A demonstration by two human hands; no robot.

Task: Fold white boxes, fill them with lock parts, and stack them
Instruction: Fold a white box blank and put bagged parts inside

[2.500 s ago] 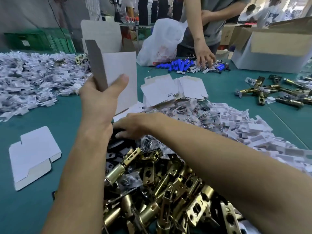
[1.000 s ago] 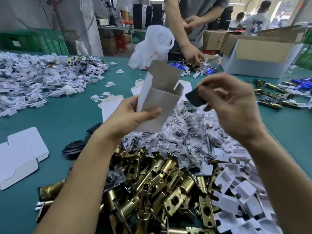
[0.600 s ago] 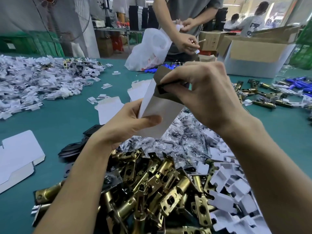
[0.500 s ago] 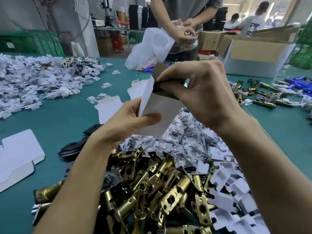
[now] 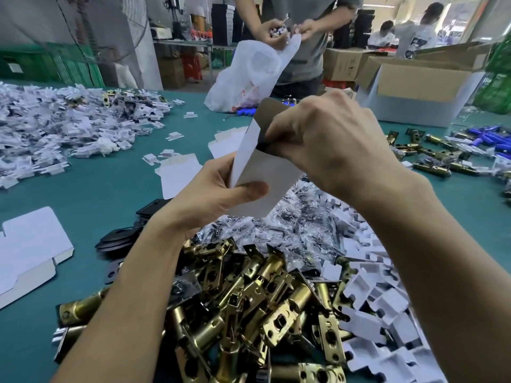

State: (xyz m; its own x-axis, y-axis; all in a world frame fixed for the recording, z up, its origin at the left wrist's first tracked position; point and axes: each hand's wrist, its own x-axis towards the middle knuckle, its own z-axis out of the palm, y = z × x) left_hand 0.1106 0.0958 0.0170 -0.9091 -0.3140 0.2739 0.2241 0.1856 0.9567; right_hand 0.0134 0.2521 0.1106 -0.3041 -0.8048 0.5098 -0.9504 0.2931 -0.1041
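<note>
My left hand [image 5: 213,194] grips a folded white box [image 5: 260,172] by its lower part, open end tilted up and away. My right hand [image 5: 329,145] pinches a black plate [image 5: 262,146] at the box's mouth, most of the plate hidden by the fingers and the box. Below both hands lies a heap of brass latch bolts [image 5: 249,299]. Clear bags of small parts [image 5: 293,225] and white card inserts [image 5: 378,299] lie to the right of it. More black plates [image 5: 121,239] sit under my left wrist.
Flat white box blanks [image 5: 30,250] lie at the left and another blank [image 5: 179,175] behind my left hand. A big pile of white parts [image 5: 55,128] fills the far left. A person [image 5: 301,37] across the green table holds a white plastic bag [image 5: 249,73]. An open carton [image 5: 420,89] stands far right.
My right hand picked a black plate off the table, carried it up and moved it to the mouth of the box in my left hand. The person opposite lifted both hands to the bag.
</note>
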